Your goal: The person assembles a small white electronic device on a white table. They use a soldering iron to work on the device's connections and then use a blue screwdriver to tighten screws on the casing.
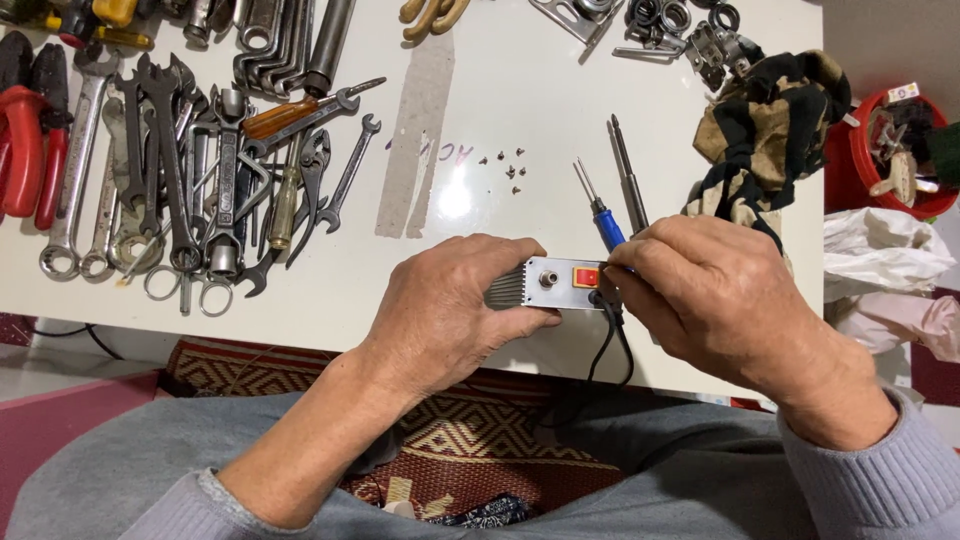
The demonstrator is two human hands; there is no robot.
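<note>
We look down on a white tabletop point(520, 110) whose near edge runs just under our hands, with a patterned woven mat point(460, 430) on the floor below. At that near edge sits a small silver metal box with a red rocker switch point(560, 280) and a black cable point(610, 345) hanging over the rim. Our left hand point(455, 305) wraps around the box's finned left end, fingers clamped on it. Our right hand point(705, 290) pinches a blue-handled screwdriver point(603, 220) against the box's right end, fingers closed together on it. A pile of steel wrenches and spanners point(190, 170) crowds the left side, and a dark patterned cloth point(765, 130) fills the right edge. Between them lies bare table, save a scatter of tiny screws point(505, 165).
</note>
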